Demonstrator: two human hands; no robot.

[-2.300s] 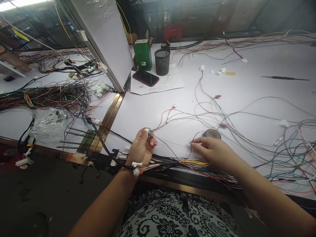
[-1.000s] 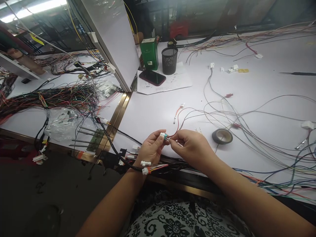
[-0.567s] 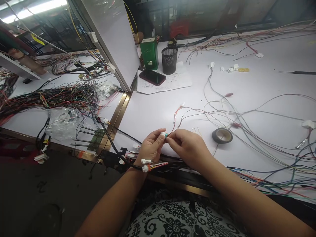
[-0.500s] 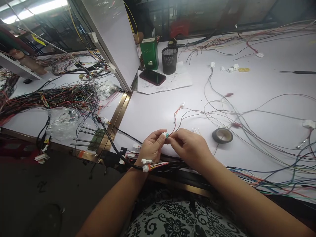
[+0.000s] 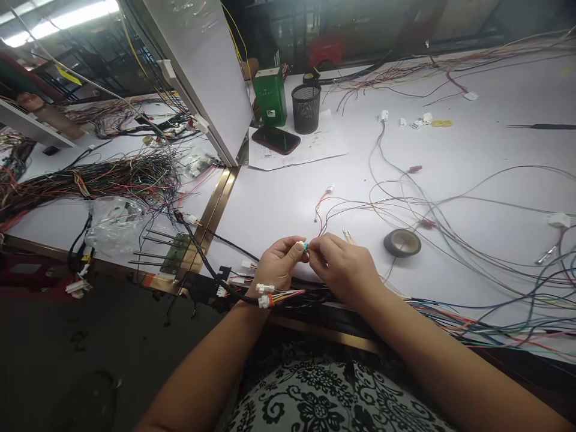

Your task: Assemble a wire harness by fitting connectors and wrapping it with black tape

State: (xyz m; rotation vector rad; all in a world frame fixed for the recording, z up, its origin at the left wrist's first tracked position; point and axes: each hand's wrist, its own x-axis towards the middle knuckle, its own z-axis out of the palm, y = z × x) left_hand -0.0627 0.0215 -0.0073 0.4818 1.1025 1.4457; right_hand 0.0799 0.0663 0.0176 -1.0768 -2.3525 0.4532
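Observation:
Between thumb and fingers my left hand [image 5: 279,262] pinches a small white and teal connector [image 5: 303,245]. My right hand [image 5: 344,261] meets it from the right, its fingertips closed on a thin wire at the connector's teal end; the wire's tip is hidden by the fingers. Reddish and dark wires [image 5: 324,219] run up from behind the right fingers onto the table. Beside my left wrist, white connectors [image 5: 265,301] with several coloured wires hang on a black-sleeved harness [image 5: 211,273]. A few loose wire terminals [image 5: 348,236] show just beyond my right hand.
A roll of black tape [image 5: 402,243] lies to the right, among long loose wires [image 5: 443,222]. Further back are a phone [image 5: 276,140] on paper, a mesh cup [image 5: 306,109] and a green box [image 5: 270,96]. A wire bundle [image 5: 90,180] lies left of the upright panel [image 5: 202,72].
My right fingers have shifted slightly at the connector, and the terminals beyond that hand now show yellowish. The view has moved a little; the connector stays in my left hand.

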